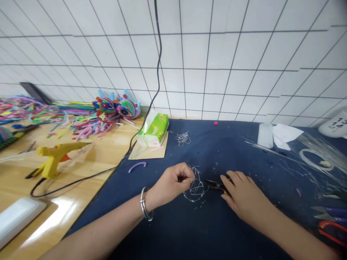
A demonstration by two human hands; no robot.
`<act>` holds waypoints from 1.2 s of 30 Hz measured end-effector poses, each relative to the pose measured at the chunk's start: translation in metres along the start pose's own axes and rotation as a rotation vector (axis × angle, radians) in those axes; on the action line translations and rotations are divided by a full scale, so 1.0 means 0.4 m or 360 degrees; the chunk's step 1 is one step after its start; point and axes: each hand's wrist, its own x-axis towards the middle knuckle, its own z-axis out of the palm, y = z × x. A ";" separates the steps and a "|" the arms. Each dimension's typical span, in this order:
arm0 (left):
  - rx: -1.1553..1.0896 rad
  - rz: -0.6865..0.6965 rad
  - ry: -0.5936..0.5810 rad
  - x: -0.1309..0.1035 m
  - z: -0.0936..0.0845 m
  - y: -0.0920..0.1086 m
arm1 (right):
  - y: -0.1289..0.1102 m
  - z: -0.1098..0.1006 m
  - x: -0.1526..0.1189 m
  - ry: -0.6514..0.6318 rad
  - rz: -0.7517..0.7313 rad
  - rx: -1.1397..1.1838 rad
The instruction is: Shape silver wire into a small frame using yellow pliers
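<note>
My left hand (173, 182), with a silver bangle at the wrist, pinches the edge of a round wire frame (197, 191) that rests low over the dark blue cloth (189, 231). Just right of the frame, my right hand (241, 191) is closed around small pliers (215, 185). Their dark jaws point left toward the wire, apart from it. Part of the handles is hidden under my fingers. A loose bundle of thin wire (183, 138) lies farther back on the cloth.
At left are a yellow glue gun (52, 159) with a black cable, colorful pipe cleaners (89, 126) and a green tissue pack (155, 128). Straight wires (322, 155), a white coil (311, 161) and scissors (332, 231) lie at right. A tiled wall (195, 79) stands behind.
</note>
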 end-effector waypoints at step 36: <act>0.0118 0.0183 -0.0197 -0.007 0.016 0.010 | 0.000 -0.024 -0.005 0.0705 -0.0288 0.0203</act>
